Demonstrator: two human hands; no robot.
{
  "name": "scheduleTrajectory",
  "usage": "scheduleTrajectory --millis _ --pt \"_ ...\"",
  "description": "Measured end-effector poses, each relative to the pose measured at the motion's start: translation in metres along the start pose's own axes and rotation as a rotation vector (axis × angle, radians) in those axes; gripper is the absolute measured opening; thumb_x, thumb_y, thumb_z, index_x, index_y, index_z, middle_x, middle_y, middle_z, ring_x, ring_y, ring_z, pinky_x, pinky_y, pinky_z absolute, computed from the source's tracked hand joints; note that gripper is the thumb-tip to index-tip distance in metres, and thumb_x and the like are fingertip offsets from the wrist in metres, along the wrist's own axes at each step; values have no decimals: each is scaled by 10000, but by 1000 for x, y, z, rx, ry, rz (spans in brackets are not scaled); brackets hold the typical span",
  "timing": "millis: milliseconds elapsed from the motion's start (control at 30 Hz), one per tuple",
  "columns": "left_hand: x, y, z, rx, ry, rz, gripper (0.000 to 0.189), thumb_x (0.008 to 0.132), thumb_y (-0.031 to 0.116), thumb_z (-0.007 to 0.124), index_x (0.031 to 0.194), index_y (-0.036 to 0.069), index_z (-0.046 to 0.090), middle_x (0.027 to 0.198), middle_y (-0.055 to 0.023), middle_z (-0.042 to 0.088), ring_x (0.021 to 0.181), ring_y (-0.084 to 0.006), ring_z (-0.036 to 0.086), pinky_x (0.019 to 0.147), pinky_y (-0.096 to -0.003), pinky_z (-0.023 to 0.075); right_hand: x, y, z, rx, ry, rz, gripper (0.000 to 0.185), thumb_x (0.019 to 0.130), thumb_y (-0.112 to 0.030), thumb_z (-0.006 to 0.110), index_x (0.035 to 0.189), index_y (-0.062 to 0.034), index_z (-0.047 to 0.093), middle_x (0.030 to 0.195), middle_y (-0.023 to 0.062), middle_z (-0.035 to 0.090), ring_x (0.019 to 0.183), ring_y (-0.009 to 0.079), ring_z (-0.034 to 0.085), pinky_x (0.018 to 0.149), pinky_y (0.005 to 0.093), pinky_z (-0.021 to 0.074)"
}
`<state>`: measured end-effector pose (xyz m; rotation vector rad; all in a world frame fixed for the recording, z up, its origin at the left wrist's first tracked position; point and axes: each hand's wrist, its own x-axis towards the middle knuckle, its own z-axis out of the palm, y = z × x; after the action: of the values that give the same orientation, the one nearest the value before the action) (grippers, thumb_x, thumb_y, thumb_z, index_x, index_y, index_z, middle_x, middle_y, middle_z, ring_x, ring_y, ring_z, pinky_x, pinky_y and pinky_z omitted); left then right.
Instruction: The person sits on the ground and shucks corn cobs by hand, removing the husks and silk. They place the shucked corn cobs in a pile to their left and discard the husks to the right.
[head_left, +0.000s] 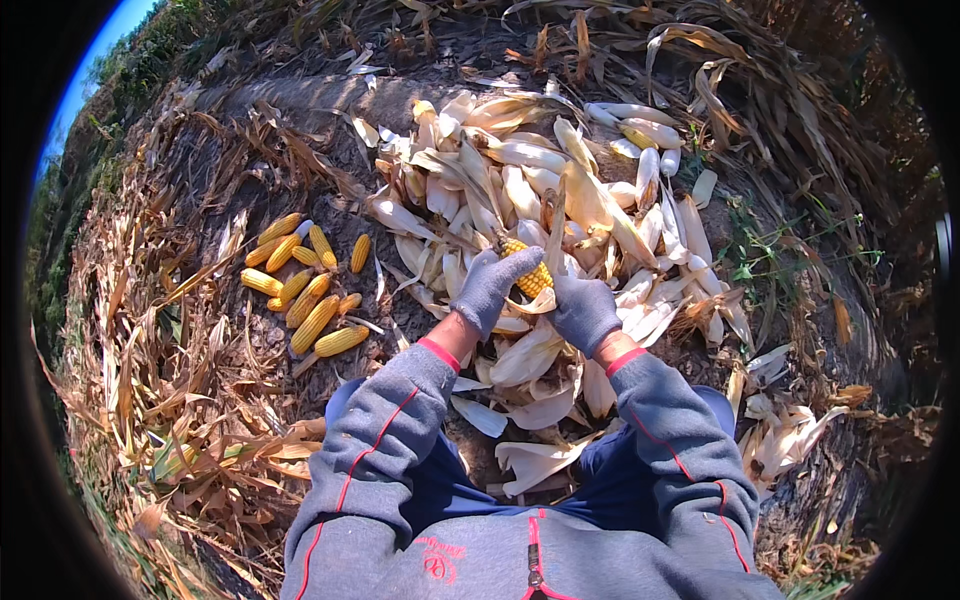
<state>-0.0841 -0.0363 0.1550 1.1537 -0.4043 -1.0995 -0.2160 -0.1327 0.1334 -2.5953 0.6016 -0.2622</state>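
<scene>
Both hands wear grey gloves and meet over a heap of corn ears in pale husks (525, 154). Between them is a yellow corn cob (534, 279) with its kernels partly bared. My left hand (491, 285) grips it from the left, the thumb lying across the kernels. On its right side, my right hand (585, 307) is closed on the peeled-back husk (556, 232); its fingertips are partly hidden. To the left, several husked yellow cobs (311, 311) lie in a loose pile on the soil.
Dry corn stalks and leaves (180, 397) cover the ground at left, with more dry leaves (795, 97) at the upper right. Loose husks (544, 457) lie between my knees. A green weed (772, 247) grows right of the heap. Bare soil (300, 97) shows behind the cobs.
</scene>
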Motion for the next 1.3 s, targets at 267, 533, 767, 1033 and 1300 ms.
scheduleTrajectory --millis 267,533,767,1033,1300 --pt "-12 18 -8 330 -127 -228 296 795 309 658 867 22 660 726 -34 626 573 -100 583 487 -213 428 -15 -10 -4 -203 -160 -297 105 788 -179 547 819 -103 611 678 133 640 633 345 648 562 458 514" --pt "-19 12 -9 164 -58 -151 257 777 270 695 876 33 674 761 -34 645 637 -120 615 584 -263 499 -21 -19 -12 -89 -89 -220 158 801 -261 584 848 -110 590 705 130 636 662 347 639 567 442 505" --pt "-7 -24 -4 130 237 91 222 806 173 713 943 22 625 820 -38 645 689 -123 619 610 -267 510 -13 -9 8 5 73 -101 345 824 -456 610 889 -117 595 749 138 640 686 357 626 580 435 484" --pt "-3 -30 -1 -336 293 62 232 851 247 683 982 89 577 788 -12 598 624 -133 602 546 -267 500 -11 -28 8 109 95 18 437 752 -530 656 825 -101 613 756 150 638 707 365 623 603 440 483" --pt "3 -19 -4 304 108 17 244 769 187 684 921 12 609 764 -12 613 667 -95 568 596 -267 462 -20 -19 23 -38 82 -101 240 780 -338 658 796 -99 640 654 151 621 621 346 630 547 435 490"
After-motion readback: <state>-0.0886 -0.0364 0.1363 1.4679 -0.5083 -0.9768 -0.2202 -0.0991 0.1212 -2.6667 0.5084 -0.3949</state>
